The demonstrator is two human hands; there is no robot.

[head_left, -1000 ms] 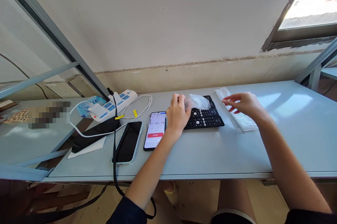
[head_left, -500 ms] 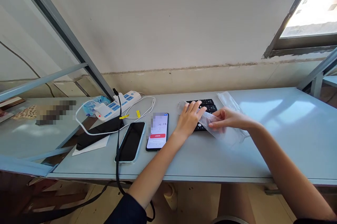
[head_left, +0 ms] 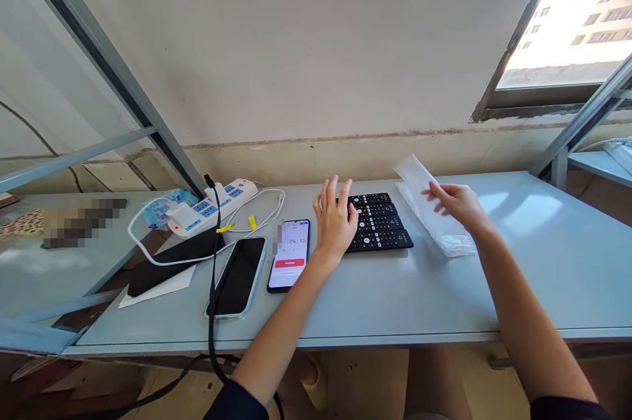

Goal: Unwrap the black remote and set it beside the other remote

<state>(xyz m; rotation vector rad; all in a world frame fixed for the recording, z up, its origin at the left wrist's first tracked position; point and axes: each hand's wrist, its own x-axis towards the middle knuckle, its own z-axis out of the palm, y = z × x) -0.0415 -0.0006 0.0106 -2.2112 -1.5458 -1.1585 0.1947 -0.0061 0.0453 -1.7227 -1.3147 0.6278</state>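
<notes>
Several slim black remote controls (head_left: 378, 222), dotted with white marks, lie side by side in a stack-like row on the desk. My left hand (head_left: 336, 219) hovers at their left end with fingers raised and spread, holding nothing; it hides part of that end. To the right of the remotes, my right hand (head_left: 457, 206) pinches the edge of a clear plastic bag (head_left: 429, 216) between thumb and fingers. The bag looks flat and slants across the desk, apart from the remotes.
Left of the remotes lie a phone with a lit timer screen (head_left: 289, 255) and a dark-screened phone (head_left: 241, 275). Further left are a white power strip (head_left: 212, 208), a white cable, a black pouch (head_left: 175, 259) and a blue packet (head_left: 168, 208). A black strap (head_left: 213, 301) hangs over the desk's front edge.
The plastic bag has come off the remotes and moved right with my right hand. My left hand has lifted and shifted left, uncovering most of the remotes. The view has turned slightly right.
</notes>
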